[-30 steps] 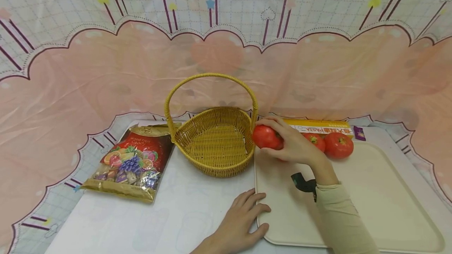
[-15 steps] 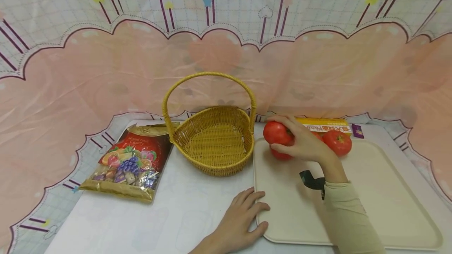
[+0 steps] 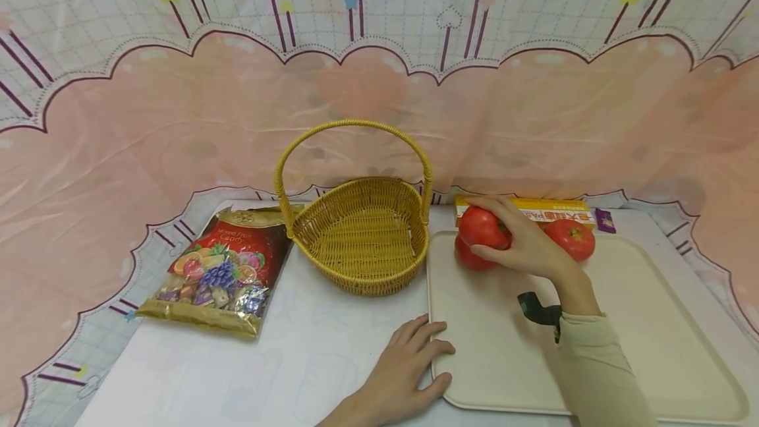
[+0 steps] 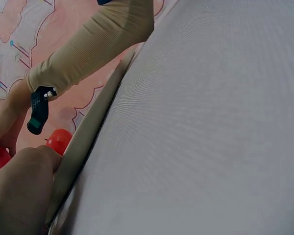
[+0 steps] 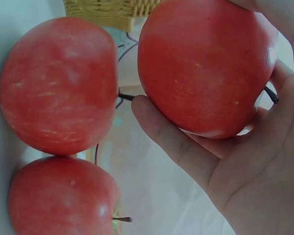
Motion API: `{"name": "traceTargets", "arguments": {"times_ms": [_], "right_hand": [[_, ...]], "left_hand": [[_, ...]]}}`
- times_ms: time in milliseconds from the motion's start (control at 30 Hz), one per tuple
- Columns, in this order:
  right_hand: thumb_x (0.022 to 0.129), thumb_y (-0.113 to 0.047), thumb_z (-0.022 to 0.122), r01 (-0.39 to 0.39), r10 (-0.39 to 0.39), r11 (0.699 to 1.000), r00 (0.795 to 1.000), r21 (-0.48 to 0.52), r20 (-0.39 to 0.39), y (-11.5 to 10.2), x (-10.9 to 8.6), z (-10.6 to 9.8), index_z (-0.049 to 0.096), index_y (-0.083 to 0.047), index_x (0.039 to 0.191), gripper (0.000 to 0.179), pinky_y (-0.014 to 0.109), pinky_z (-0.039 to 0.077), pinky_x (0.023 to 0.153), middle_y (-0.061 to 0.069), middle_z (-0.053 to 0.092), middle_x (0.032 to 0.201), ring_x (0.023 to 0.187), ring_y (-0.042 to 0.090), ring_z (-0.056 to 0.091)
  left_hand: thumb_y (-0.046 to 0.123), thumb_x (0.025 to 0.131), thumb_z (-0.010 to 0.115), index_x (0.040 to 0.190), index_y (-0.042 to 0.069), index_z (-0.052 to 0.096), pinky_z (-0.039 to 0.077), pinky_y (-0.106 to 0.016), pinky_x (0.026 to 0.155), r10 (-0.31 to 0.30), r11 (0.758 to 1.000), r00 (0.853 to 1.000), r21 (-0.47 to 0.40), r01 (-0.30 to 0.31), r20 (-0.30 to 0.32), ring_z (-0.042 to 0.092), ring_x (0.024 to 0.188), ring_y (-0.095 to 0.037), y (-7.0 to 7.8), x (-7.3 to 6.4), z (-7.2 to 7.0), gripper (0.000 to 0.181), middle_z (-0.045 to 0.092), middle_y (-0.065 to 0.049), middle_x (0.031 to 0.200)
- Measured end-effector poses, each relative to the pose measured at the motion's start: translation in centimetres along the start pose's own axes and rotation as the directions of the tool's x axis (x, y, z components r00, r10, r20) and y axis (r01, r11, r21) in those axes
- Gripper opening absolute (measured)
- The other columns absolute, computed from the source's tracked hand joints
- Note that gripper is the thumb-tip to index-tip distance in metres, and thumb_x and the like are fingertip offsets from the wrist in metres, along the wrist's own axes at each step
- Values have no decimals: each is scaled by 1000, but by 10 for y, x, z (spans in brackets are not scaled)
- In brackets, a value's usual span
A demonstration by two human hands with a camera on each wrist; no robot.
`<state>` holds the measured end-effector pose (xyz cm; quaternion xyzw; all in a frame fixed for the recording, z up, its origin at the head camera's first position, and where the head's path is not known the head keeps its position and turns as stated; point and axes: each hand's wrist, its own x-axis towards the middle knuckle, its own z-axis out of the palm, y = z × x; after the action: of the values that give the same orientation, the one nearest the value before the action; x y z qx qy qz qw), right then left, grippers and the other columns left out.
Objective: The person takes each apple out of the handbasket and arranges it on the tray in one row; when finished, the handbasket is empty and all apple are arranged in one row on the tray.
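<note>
In the head view my right hand (image 3: 528,242) grips a red apple (image 3: 483,227) with fingers over its top and the thumb on its near side. This apple overlaps another apple (image 3: 471,256) on the beige tray (image 3: 658,335). The right wrist view shows the held apple (image 5: 201,63) tilted, its dark stem towards my palm, with two more apples beside it. Farther right on the tray is an apple (image 3: 570,240). My left hand (image 3: 400,374) rests with spread fingers at the tray's left edge; in the left wrist view it is only partly seen.
A yellow wicker basket (image 3: 362,282) with a tall handle stands left of the tray. At the left lies a mixed fruit candy bag (image 3: 219,269). Behind the apples are a yellow pasta box (image 3: 563,208) and a small purple packet (image 3: 605,221). A patterned cloth (image 3: 379,104) hangs behind.
My right hand has carried the apple rightward from the basket's right rim to over the tray's left apple. My left hand has stayed at the tray edge.
</note>
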<state>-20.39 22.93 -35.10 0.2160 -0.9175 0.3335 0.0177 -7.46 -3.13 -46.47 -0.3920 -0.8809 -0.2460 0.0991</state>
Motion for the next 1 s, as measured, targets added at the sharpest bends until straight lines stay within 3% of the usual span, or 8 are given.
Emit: {"name": "traceTargets", "arguments": {"times_ms": [267,533,767,1000], "right_hand": [[80,-38,74,-14,14,1000,1000,9,3,5,-8,-2,34,-36,141,74,63,46,89,2,32,143,123,33,42],[79,-35,75,-40,40,999,998,7,-46,12,-16,-9,35,-33,142,75,66,43,90,3,34,142,124,36,42],[78,-40,75,-142,144,989,989,47,-31,8,-17,-15,25,-34,144,83,65,44,90,3,33,143,129,33,35],[79,-44,72,-226,229,970,973,90,-24,10,-19,-18,17,-21,145,89,65,42,94,12,34,141,129,37,34]], "left_hand": [[40,95,46,117,29,54,35,-48,107,0,1000,1000,-2,0,13,38,135,-28,1,-1,1,25,45,1,141],[40,95,47,117,28,54,34,-47,108,17,1000,1000,2,-17,5,37,135,-27,1,1,0,26,45,0,141],[40,95,47,116,28,55,35,-48,107,7,1000,1000,3,-7,-5,38,135,-28,0,2,-2,25,46,-1,140],[40,95,48,116,28,55,34,-47,108,-2,1000,1000,-8,2,-1,37,135,-27,-1,0,-1,25,46,0,140]]}}
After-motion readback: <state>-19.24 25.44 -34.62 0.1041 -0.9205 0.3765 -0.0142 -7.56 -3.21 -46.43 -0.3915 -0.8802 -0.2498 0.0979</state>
